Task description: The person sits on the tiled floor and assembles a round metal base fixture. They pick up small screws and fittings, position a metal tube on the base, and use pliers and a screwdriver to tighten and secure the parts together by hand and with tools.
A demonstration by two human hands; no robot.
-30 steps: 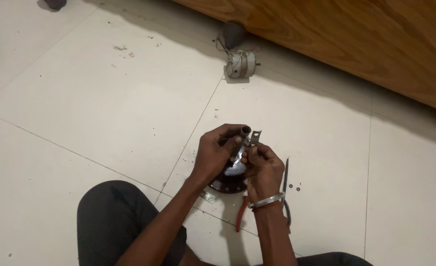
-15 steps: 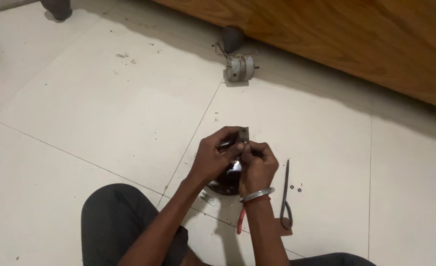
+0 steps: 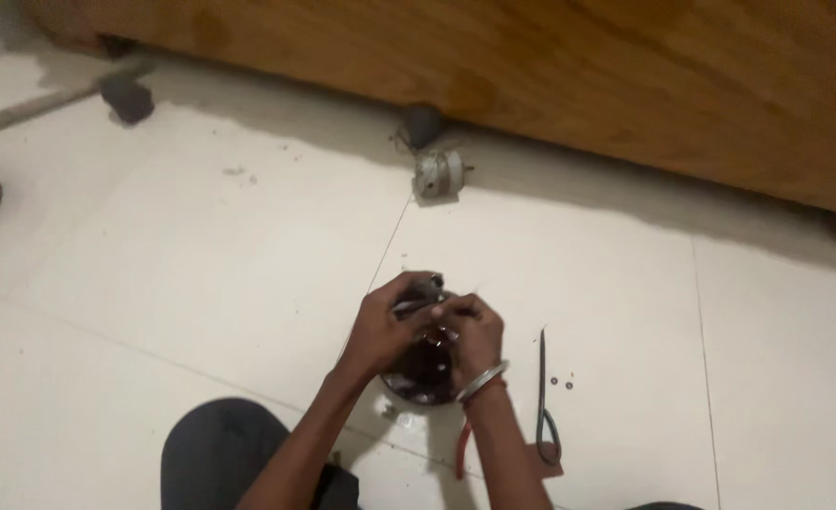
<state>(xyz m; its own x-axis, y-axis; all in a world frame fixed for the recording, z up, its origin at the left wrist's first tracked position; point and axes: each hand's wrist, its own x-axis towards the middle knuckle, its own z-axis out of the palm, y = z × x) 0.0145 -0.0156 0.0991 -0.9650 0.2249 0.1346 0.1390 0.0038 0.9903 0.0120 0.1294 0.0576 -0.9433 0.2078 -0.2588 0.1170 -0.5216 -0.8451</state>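
A round dark metal motor part (image 3: 420, 378) rests on the white tile floor in front of me. My left hand (image 3: 385, 326) and my right hand (image 3: 467, 332) are both closed on its top, fingers meeting over a small metal piece (image 3: 427, 283) that sticks up from it. A silver bangle circles my right wrist. What exactly the fingertips pinch is hidden by the hands.
Red-handled pliers (image 3: 462, 451) lie under my right forearm. A thin dark tool with a loop end (image 3: 545, 401) and small washers (image 3: 562, 382) lie to the right. A small silver motor (image 3: 438, 174) sits by the wooden cabinet (image 3: 579, 76). My dark-trousered knee (image 3: 224, 453) is at bottom left.
The view has tilted up and more of the cabinet shows. My hands have lowered closer onto the round part, and the small metal piece is more covered by the fingers.
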